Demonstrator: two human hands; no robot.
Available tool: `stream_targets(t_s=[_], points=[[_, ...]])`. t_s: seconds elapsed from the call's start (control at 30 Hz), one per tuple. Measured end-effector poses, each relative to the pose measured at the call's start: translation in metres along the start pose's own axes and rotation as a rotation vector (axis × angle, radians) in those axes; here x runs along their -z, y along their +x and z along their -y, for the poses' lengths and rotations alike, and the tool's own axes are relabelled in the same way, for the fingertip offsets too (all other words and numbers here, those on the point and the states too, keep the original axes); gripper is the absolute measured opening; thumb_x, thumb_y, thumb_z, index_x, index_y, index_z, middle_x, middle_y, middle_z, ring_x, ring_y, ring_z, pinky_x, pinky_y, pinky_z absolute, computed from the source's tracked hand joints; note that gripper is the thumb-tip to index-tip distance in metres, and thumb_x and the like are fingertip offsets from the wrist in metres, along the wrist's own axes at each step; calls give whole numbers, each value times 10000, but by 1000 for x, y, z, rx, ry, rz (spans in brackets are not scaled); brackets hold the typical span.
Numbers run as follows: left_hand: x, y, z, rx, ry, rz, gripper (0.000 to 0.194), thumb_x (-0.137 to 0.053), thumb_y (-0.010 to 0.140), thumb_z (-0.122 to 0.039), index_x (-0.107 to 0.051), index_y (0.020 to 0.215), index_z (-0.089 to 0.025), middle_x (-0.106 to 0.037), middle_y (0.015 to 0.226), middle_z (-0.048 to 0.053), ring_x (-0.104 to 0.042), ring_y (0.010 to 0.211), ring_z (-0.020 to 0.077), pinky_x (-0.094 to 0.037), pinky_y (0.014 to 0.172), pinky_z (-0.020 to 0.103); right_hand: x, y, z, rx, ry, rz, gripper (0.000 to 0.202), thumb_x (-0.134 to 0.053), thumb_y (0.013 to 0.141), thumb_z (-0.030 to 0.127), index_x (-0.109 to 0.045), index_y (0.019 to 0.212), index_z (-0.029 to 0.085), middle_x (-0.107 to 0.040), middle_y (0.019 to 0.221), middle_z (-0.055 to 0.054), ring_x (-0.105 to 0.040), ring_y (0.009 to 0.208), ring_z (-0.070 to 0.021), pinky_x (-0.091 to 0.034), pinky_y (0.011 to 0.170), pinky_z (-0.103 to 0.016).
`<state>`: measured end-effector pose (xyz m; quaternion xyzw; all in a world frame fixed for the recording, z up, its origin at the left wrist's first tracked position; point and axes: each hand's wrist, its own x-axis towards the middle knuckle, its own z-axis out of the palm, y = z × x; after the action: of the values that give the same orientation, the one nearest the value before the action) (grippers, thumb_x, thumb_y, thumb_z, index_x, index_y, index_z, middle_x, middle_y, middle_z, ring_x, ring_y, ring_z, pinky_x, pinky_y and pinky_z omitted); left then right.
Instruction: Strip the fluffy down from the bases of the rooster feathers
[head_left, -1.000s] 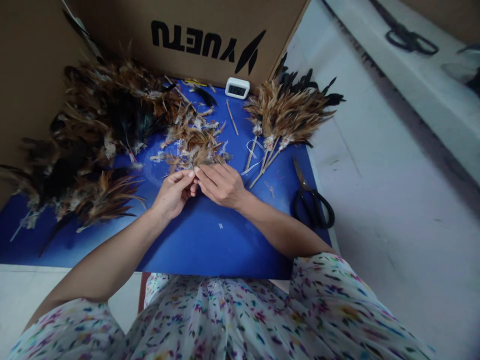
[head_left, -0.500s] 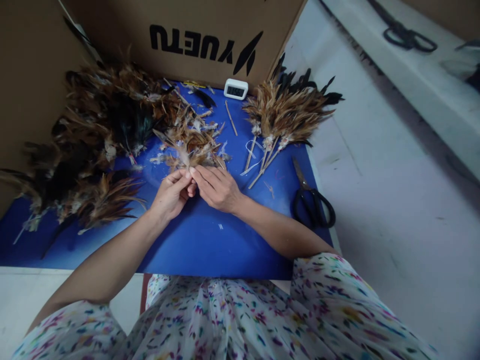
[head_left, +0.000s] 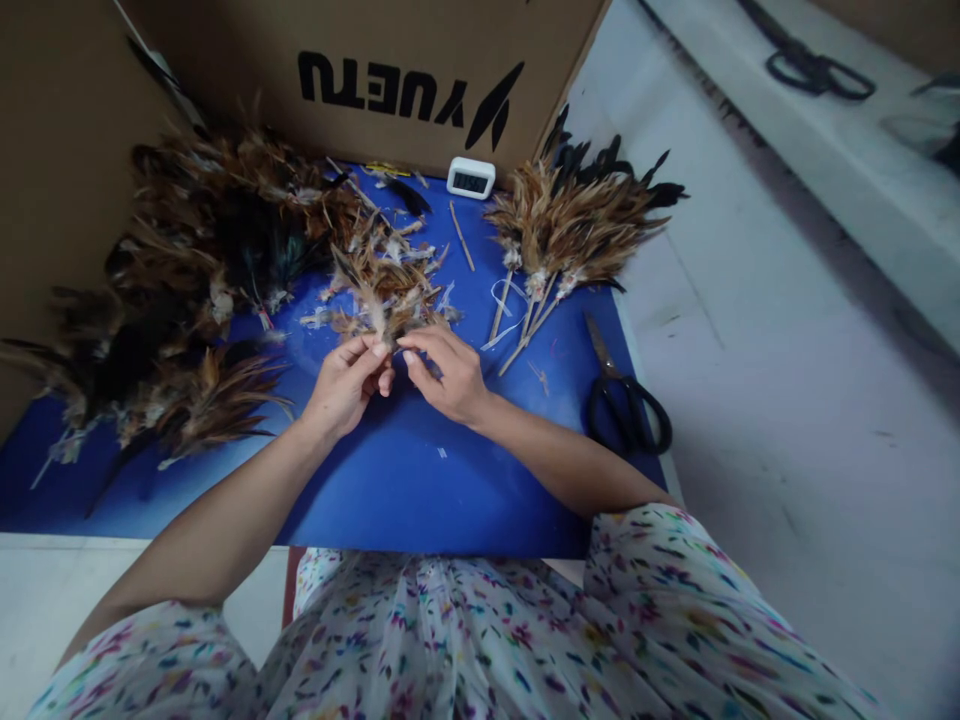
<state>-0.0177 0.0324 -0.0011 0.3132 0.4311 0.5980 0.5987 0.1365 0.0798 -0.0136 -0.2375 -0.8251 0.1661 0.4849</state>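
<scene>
Over the middle of a blue desk (head_left: 450, 500), your left hand (head_left: 343, 388) pinches a pale feather (head_left: 373, 308); your right hand (head_left: 454, 380) curls beside it, its grip unclear, while scissors (head_left: 621, 395) lie near the right edge.

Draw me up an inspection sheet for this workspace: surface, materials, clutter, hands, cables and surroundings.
Surface: smooth blue tabletop, strewn with bits towards the back.
Materials: large heap of brown and black feathers at left; brown feather bunches with black tips on thin sticks at right; black-handled metal scissors at the right edge.
Clutter: loose brown feather scraps mid-table; short thin brown stick; white rounded digital clock at the back.
Hands: left hand pinches a small pale feather; right hand is beside it, grip unclear.
Cables: nothing seen.
Surroundings: brown cardboard with black lettering behind; pale floor at right.
</scene>
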Motion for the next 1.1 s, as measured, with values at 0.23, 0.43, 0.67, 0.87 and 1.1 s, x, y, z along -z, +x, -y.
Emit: stream_targets(t_s=[0.23,0.43,0.67,0.87,1.1], points=[[3,-2,6,-54,178,80,359,-821,715,-449,-632,771,-148,-565,546,-29,-514,432,78,-427,450,204,2,11,0,-565,506,99,280,-701,811,443,-650,845,170,-605,760,14,-527,656,-87,-450,614,-235],[9,0,10,-120,367,101,359,-770,768,-486,-662,803,-146,-599,519,-11,-528,426,87,-436,481,207,4,14,0,-697,628,105,348,-775,716,485,-639,735,165,-573,671,35,-475,628,-81,-399,595,-237],[7,-2,10,-113,322,70,338,-797,743,-461,-678,775,-146,-598,538,-8,-530,450,87,-445,483,205,0,14,1,-792,724,47,368,-813,672,480,-621,685,166,-524,608,65,-421,561,-58,-348,553,-227],[6,-2,8,24,130,135,345,-817,727,-443,-710,849,-139,-659,707,19,-563,481,82,-463,461,209,-2,15,-2,-865,841,0,438,-816,638,555,-613,694,172,-558,612,59,-427,533,-53,-343,509,-216],[5,-2,8,92,59,196,354,-818,728,-446,-721,822,-118,-661,718,29,-564,484,69,-451,451,188,-1,15,1,-869,923,27,428,-822,656,530,-594,682,169,-583,612,51,-491,563,-58,-354,527,-206]])
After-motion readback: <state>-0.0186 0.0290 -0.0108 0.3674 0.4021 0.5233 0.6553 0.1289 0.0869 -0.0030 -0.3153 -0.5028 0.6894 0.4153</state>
